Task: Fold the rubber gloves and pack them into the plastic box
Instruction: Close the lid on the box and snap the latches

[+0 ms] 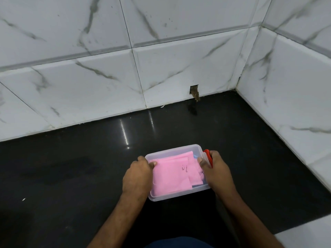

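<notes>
Gripping the plastic box (179,196) by its sides, both hands (138,178) hide its edges; pink gloves (172,176) inside.

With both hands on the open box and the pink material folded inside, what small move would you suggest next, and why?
Probably press the folded pink gloves flat. They already lie inside the clear plastic box, and the left hand and right hand grip its two ends with thumbs over the rim. No lid shows.

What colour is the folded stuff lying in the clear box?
Pink, with a small dark mark, seen in the head view: folded material inside the box.
</notes>
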